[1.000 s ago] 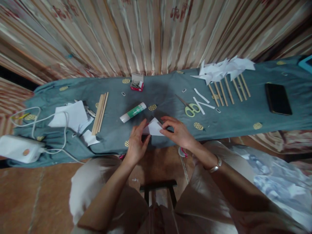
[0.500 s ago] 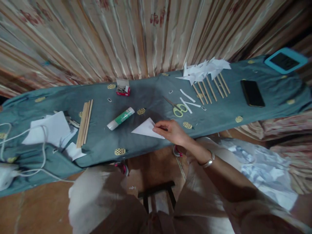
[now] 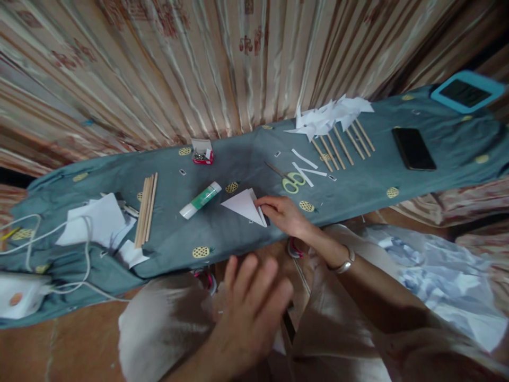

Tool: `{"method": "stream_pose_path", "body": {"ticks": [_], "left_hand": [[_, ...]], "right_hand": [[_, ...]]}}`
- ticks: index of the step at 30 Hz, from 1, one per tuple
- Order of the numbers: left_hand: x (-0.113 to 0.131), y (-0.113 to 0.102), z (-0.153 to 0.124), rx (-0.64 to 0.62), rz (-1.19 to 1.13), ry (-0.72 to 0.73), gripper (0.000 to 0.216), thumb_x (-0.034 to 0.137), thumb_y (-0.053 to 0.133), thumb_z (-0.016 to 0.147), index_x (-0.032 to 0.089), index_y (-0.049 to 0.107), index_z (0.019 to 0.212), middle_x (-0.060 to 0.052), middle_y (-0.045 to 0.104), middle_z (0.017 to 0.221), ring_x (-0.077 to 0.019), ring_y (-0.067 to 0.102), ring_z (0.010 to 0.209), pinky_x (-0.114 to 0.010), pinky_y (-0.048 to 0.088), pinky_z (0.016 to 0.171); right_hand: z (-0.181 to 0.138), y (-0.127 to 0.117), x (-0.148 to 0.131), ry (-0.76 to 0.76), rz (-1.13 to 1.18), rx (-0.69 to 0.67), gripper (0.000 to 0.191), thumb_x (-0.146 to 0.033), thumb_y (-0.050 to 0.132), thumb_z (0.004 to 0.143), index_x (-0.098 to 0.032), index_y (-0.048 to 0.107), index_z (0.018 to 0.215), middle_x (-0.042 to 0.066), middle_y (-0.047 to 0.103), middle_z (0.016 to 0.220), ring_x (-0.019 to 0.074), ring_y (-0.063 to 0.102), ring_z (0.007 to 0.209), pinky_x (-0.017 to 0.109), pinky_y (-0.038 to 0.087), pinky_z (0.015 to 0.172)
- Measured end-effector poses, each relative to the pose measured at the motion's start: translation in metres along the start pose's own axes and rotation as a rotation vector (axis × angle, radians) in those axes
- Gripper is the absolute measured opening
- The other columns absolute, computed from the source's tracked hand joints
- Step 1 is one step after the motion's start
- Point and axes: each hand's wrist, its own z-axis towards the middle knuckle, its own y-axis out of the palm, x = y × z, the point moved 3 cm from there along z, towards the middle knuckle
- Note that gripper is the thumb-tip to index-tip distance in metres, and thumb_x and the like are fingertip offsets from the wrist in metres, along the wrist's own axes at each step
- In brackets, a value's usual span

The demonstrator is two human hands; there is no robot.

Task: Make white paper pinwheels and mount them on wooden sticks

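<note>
A white sheet of paper folded into a triangle (image 3: 242, 204) rests on the cloth-covered table, its layers slightly parted along the right side. My right hand (image 3: 282, 213), with a silver bangle at the wrist, pinches that right edge. Below the table's front edge, my left hand (image 3: 250, 305) hangs over my lap, fingers spread, empty and somewhat blurred. Left of the folded paper lies a green and white glue stick (image 3: 200, 200). Scissors with light green handles (image 3: 293, 182) lie beyond my right hand, beside narrow paper strips (image 3: 309, 168).
Paper pinwheels (image 3: 334, 115) on wooden sticks lie at the back right, near a phone (image 3: 413, 148) and a blue-framed tablet (image 3: 467, 92). A small red box (image 3: 202, 152) stands at the back. Leftward are loose sticks (image 3: 146, 209), paper sheets (image 3: 93, 217) and a white cable (image 3: 87, 249).
My left hand has come into view from below, open. The folded paper's right edge has parted and turned a little under my right hand. The view has shifted slightly.
</note>
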Motion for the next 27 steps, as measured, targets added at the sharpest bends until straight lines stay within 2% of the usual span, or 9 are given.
{"method": "stream_pose_path", "body": {"ticks": [3, 6, 8, 10, 12, 14, 18, 22, 27], "left_hand": [[-0.028, -0.001, 0.020, 0.158, 0.051, -0.091, 0.075, 0.007, 0.053, 0.092, 0.017, 0.020, 0.158, -0.021, 0.032, 0.161, -0.0320, 0.018, 0.155, -0.057, 0.022, 0.123], [-0.059, 0.009, 0.046, 0.154, 0.125, -0.077, 0.078, 0.000, 0.045, 0.090, 0.021, 0.017, 0.159, -0.016, 0.031, 0.164, -0.0278, 0.010, 0.157, -0.056, 0.017, 0.124], [-0.075, 0.021, 0.058, 0.058, 0.167, -0.076, 0.074, -0.004, 0.040, 0.087, 0.020, 0.027, 0.157, -0.015, 0.036, 0.161, -0.0296, 0.016, 0.156, -0.057, 0.020, 0.122], [-0.084, 0.030, 0.061, 0.014, 0.196, -0.053, 0.067, -0.003, 0.039, 0.089, 0.019, 0.036, 0.152, -0.016, 0.044, 0.157, -0.0297, 0.036, 0.148, -0.055, 0.024, 0.119], [-0.087, 0.033, 0.058, 0.028, 0.216, -0.035, 0.056, 0.000, 0.041, 0.093, 0.018, 0.045, 0.145, -0.016, 0.056, 0.146, -0.0246, 0.059, 0.127, -0.048, 0.030, 0.115], [-0.087, 0.033, 0.051, 0.071, 0.229, -0.005, 0.045, 0.003, 0.046, 0.095, 0.018, 0.052, 0.137, -0.013, 0.067, 0.133, -0.0201, 0.067, 0.106, -0.043, 0.035, 0.109], [-0.087, 0.032, 0.040, 0.092, 0.184, 0.050, 0.025, 0.008, 0.055, 0.095, 0.018, 0.065, 0.115, -0.005, 0.076, 0.107, -0.0168, 0.067, 0.088, -0.041, 0.038, 0.103], [-0.092, 0.035, 0.037, 0.103, 0.134, 0.088, 0.012, 0.013, 0.059, 0.096, 0.020, 0.068, 0.097, 0.001, 0.076, 0.090, -0.0161, 0.064, 0.083, -0.043, 0.038, 0.105], [-0.097, 0.037, 0.031, 0.083, 0.139, 0.062, 0.016, 0.011, 0.055, 0.096, 0.017, 0.070, 0.096, -0.001, 0.076, 0.089, -0.0163, 0.064, 0.082, -0.047, 0.042, 0.105]], "right_hand": [[-0.002, -0.002, -0.002, -0.029, -0.050, 0.013, 0.036, -0.007, 0.046, 0.085, -0.018, 0.076, 0.100, 0.003, 0.078, 0.089, 0.0157, 0.069, 0.078, 0.026, 0.049, 0.075], [-0.006, -0.001, -0.006, -0.102, -0.109, 0.020, 0.039, -0.003, 0.046, 0.081, -0.019, 0.075, 0.102, 0.003, 0.078, 0.096, 0.0165, 0.070, 0.084, 0.027, 0.051, 0.080], [-0.008, 0.000, -0.009, -0.168, -0.138, 0.012, 0.039, -0.002, 0.047, 0.081, -0.019, 0.075, 0.101, 0.004, 0.078, 0.101, 0.0171, 0.070, 0.088, 0.028, 0.051, 0.083], [-0.010, 0.001, -0.011, -0.223, -0.157, 0.004, 0.036, -0.002, 0.046, 0.082, -0.018, 0.074, 0.099, 0.006, 0.077, 0.103, 0.0179, 0.070, 0.091, 0.029, 0.052, 0.085], [-0.012, 0.000, -0.011, -0.253, -0.181, 0.008, 0.034, -0.003, 0.046, 0.085, -0.018, 0.073, 0.098, 0.007, 0.077, 0.103, 0.0187, 0.070, 0.095, 0.030, 0.052, 0.088], [-0.013, -0.002, -0.010, -0.271, -0.201, 0.024, 0.032, -0.005, 0.046, 0.088, -0.019, 0.072, 0.100, 0.007, 0.076, 0.103, 0.0189, 0.070, 0.098, 0.031, 0.053, 0.089], [-0.018, -0.007, -0.004, -0.311, -0.225, 0.065, 0.031, -0.005, 0.047, 0.090, -0.020, 0.071, 0.103, 0.006, 0.076, 0.103, 0.0187, 0.070, 0.099, 0.033, 0.054, 0.092], [-0.023, -0.006, 0.004, -0.348, -0.297, 0.065, 0.030, -0.010, 0.047, 0.093, -0.019, 0.071, 0.109, 0.008, 0.075, 0.106, 0.0222, 0.068, 0.102, 0.041, 0.055, 0.095], [-0.026, -0.006, 0.010, -0.385, -0.477, 0.080, 0.035, -0.016, 0.046, 0.096, -0.019, 0.066, 0.124, 0.014, 0.061, 0.138, 0.0281, 0.057, 0.126, 0.050, 0.048, 0.109]]}}
